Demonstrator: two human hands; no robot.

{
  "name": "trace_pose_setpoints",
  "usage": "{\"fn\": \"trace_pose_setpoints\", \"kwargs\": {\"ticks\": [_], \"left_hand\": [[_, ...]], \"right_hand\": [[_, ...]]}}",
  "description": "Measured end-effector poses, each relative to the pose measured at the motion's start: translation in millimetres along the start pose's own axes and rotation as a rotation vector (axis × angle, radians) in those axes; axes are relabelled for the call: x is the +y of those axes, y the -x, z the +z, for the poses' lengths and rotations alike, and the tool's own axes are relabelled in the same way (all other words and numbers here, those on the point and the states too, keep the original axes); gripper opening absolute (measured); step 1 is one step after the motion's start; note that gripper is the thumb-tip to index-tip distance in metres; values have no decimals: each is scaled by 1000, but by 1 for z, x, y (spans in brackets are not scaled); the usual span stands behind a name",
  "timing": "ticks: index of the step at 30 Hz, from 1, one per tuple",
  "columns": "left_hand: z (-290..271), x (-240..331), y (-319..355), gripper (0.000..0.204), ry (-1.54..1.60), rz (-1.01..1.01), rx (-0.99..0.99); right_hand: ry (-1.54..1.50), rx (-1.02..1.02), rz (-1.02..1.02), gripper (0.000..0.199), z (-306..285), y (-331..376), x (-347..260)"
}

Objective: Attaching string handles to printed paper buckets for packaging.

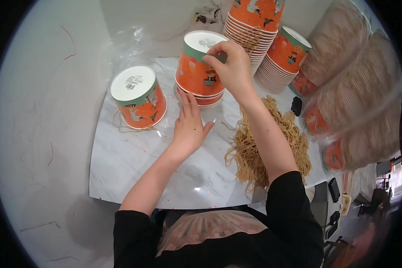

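Near the back middle of the marble-patterned table stands a short stack of upside-down orange paper buckets [193,73] with a green band and white base. My left hand [188,127] rests its outstretched fingers against the stack's white rims at the lower left. By the top bucket's right side, my right hand [231,64] has thumb and forefinger brought together in a pinch in front of the green band; anything between the tips is too small to make out. Another upside-down paper bucket [140,100] stands to the left, a loop of tan string [131,129] around its foot.
A heap of tan strings [254,152] lies under my right forearm. Taller bucket stacks [252,38] stand at the back right, with plastic-wrapped stacks [353,80] beyond. A small black object [296,106] lies beside the heap. The table's curved front edge [201,208] is close to my body.
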State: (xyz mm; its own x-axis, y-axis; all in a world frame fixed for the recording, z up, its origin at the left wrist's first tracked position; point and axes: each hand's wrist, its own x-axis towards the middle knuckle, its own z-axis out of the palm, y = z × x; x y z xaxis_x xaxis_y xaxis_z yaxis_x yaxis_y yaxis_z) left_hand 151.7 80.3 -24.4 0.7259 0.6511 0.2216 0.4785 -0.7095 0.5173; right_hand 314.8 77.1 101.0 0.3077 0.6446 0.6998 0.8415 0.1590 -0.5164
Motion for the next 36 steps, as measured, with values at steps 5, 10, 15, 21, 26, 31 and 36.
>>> {"fn": "trace_pose_setpoints", "kwargs": {"ticks": [5,10,15,21,26,31,36], "left_hand": [[6,8,-2,99,31,17,73],[9,2,-15,64,278,-15,446],[-7,-9,-41,24,1706,-293,293],[-5,2,-43,21,1887,-376,345],[-10,5,-39,19,1803,-363,347],[-1,-2,-46,22,1697,-310,317],[14,-6,-45,22,1682,-409,374]], "right_hand": [[-12,73,-89,14,-14,-10,-9],[-87,56,-61,15,-32,-10,-19],[-224,68,6,19,-48,-8,-13],[-200,134,-46,18,-51,-19,6],[-177,9,0,18,-62,-19,1],[-281,38,13,17,-60,-21,0],[-453,227,-151,14,-93,-29,-6]]}}
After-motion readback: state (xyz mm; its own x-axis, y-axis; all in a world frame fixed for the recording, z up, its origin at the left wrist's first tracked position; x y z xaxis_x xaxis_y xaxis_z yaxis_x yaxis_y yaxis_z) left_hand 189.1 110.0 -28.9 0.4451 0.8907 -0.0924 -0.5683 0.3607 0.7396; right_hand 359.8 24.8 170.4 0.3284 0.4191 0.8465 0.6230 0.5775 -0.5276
